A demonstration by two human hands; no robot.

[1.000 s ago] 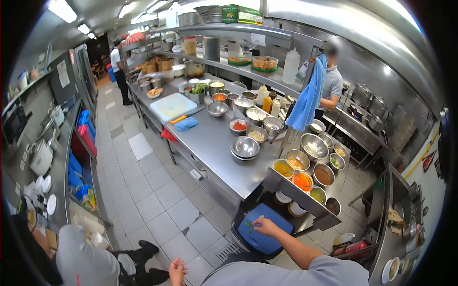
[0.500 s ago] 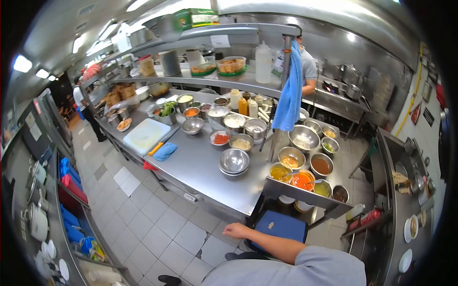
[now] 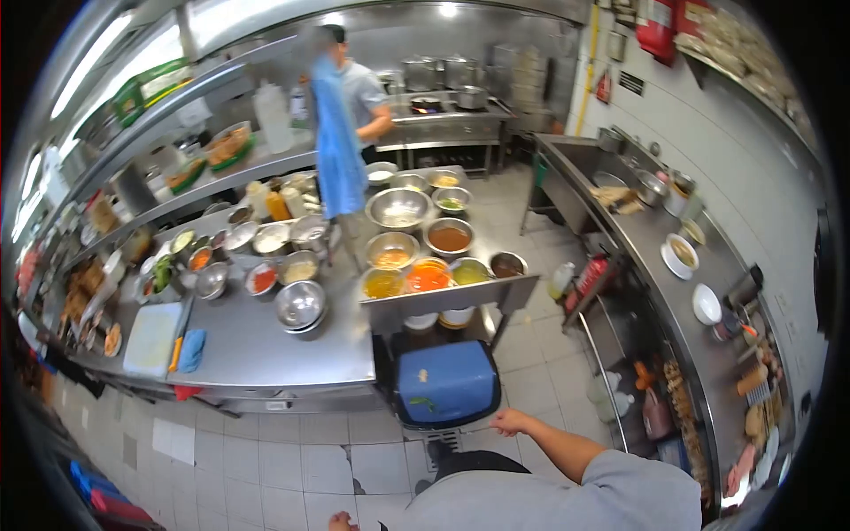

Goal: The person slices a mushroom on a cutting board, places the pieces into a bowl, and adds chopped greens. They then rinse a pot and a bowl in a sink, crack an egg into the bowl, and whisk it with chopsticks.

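My right hand [image 3: 509, 422] is at the near right corner of a blue-lidded bin [image 3: 452, 363], its fingers curled in and nothing visible in them. A green leafy scrap [image 3: 423, 404] and a small pale scrap lie on the lid. Only the top of my left hand [image 3: 342, 522] shows at the bottom edge; most of its fingers are cut off. Beyond the bin, a metal ledge holds bowls of orange sauce [image 3: 429, 276], yellow sauce [image 3: 383, 283] and brown sauce [image 3: 449, 237]. Stacked steel bowls [image 3: 301, 303] stand on the counter to the left.
A cutting board [image 3: 152, 339], an orange-handled knife [image 3: 174, 354] and a blue cloth [image 3: 191, 350] lie on the steel counter. A blue towel [image 3: 336, 142] hangs from the shelf post. Another person [image 3: 363, 97] stands near the stove. A steel sink counter [image 3: 651, 243] runs along the right wall.
My view has turned to the right. My right hand has gone from left of the bin to its right corner, uncovering the green scrap on the lid. My left hand has come into view.
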